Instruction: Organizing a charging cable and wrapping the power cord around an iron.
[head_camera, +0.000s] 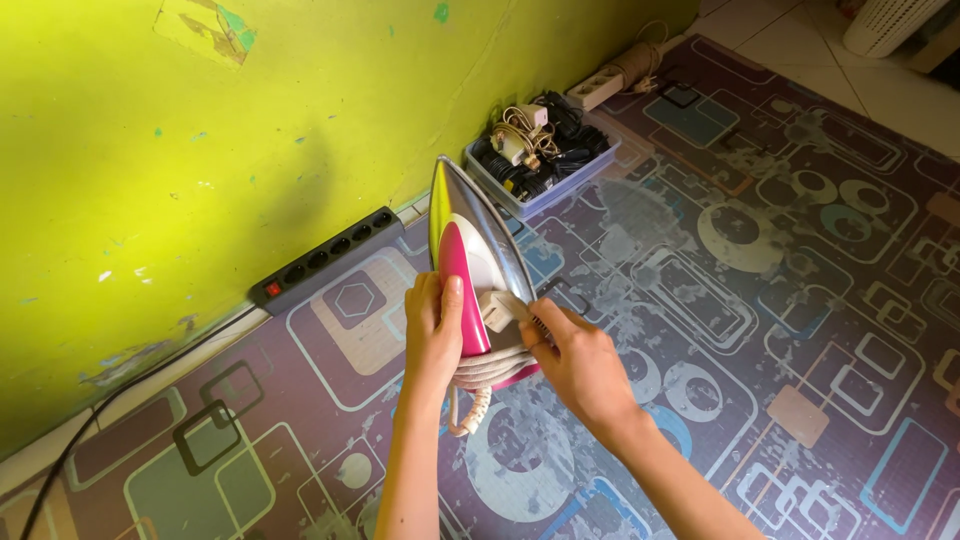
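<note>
A pink and white clothes iron (470, 250) stands upright on its heel on the patterned floor mat, its metal soleplate facing right. A white cord (480, 372) is wound around its base. My left hand (432, 335) grips the pink handle from the left. My right hand (572, 360) pinches the white plug (500, 308) of the cord against the iron's right side.
A black power strip (325, 260) with a red switch lies along the green wall. A clear tray (600, 160) of tangled cables and chargers sits behind the iron, with a white extension block (600, 88) beyond. A white basket (885, 22) stands at top right.
</note>
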